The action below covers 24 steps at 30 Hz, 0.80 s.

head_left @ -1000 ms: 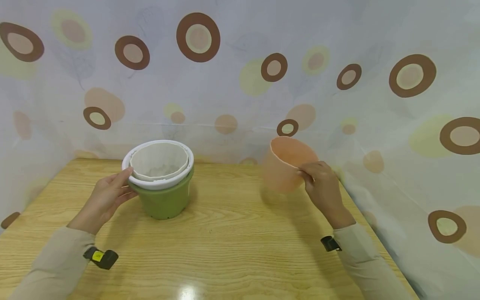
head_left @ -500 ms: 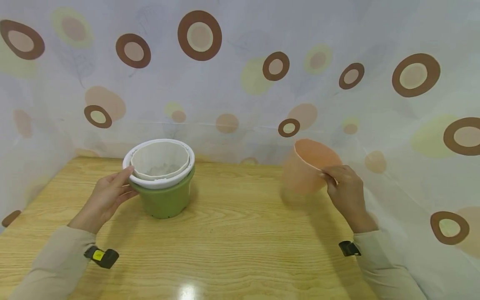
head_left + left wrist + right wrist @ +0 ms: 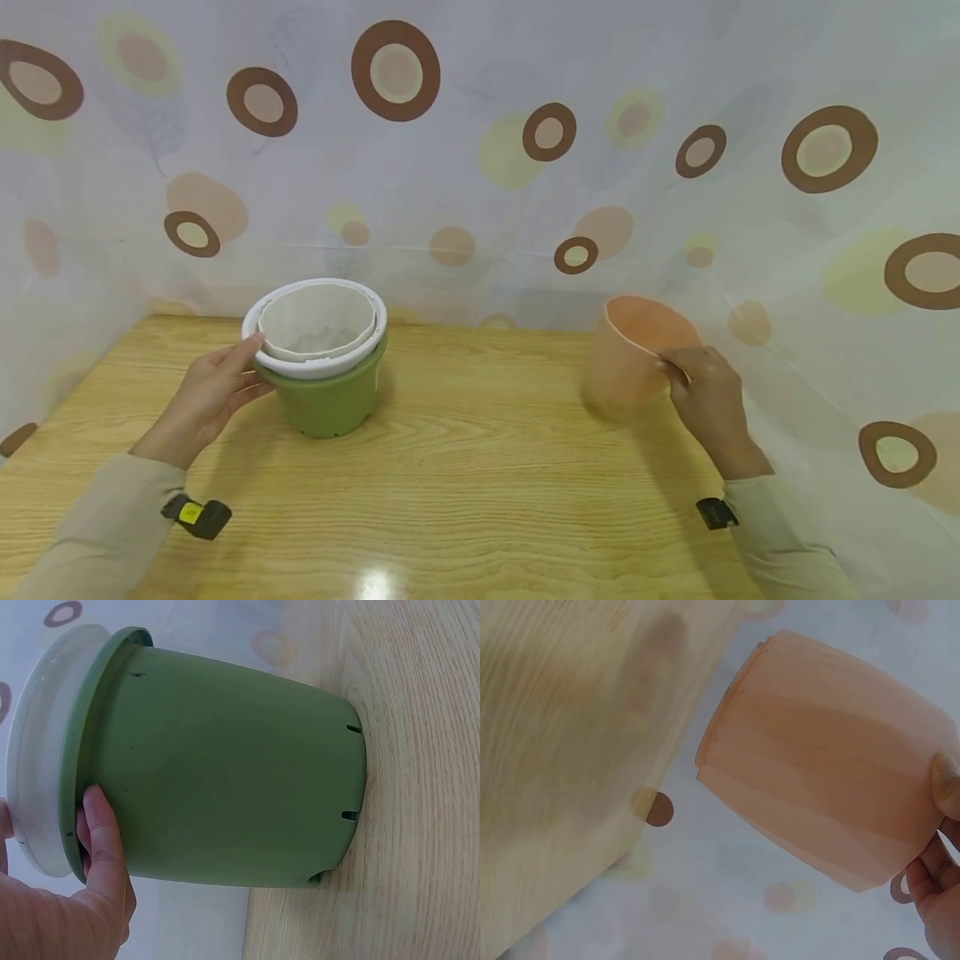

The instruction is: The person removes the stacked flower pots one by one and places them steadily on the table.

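The round peach plastic pot (image 3: 621, 375) hung above the wooden table (image 3: 465, 508), its axis leaning toward the nearer right hand (image 3: 708, 398), which pinched its rim, while the left hand (image 3: 208, 396) gripped the rims of the green plastic pot (image 3: 330, 408) and white plastic pot (image 3: 322, 367).

Green on the outer pot (image 3: 225, 772), white on the middle pot (image 3: 322, 367), off-white on the inner pot (image 3: 315, 312). Pale orange-peach on the lone pot (image 3: 622, 371). Yellowish, wood-grained, on the table (image 3: 450, 492). Pale grey-white on the backdrop (image 3: 420, 183), dotted with pale-centred brown rings (image 3: 365, 73), peach and yellow-green spots (image 3: 452, 246). Beige on the sleeves (image 3: 116, 508); black on the wristbands (image 3: 213, 519), with yellow on the left.
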{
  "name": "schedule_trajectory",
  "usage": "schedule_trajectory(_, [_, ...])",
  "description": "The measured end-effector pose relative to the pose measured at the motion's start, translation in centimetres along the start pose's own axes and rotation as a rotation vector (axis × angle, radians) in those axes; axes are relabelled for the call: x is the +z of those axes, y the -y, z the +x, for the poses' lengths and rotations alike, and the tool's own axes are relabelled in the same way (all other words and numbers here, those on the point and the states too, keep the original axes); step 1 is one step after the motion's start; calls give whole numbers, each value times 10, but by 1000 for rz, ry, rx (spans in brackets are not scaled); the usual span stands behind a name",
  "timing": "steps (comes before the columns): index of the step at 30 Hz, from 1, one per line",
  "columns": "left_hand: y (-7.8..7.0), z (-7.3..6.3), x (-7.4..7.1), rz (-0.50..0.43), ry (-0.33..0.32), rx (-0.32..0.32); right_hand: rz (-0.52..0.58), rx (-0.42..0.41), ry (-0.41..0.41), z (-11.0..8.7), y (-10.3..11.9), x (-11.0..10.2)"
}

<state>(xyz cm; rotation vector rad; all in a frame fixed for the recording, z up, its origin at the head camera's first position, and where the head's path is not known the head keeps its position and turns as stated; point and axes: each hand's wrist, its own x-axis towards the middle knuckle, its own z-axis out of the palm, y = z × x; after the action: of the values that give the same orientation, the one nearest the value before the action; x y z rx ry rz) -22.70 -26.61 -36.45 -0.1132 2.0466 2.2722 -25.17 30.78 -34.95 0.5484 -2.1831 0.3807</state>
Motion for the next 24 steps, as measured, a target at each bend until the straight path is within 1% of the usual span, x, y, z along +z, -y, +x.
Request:
schedule_trajectory(6, [-1,-1,0,-10,-4,6,-5,7,4,-7,-4,0])
schedule_trajectory(11, [-1,-2,0,-37,-6,-3,-21,29,26,-16,-9,2])
schedule_trajectory(17, [-1,-2,1,-34,-8,-4,-18,58,51,-25,-16,7])
schedule_trajectory(24, [-1,-3,1,-42,-8,1,-16,50,53,-29,-18,9])
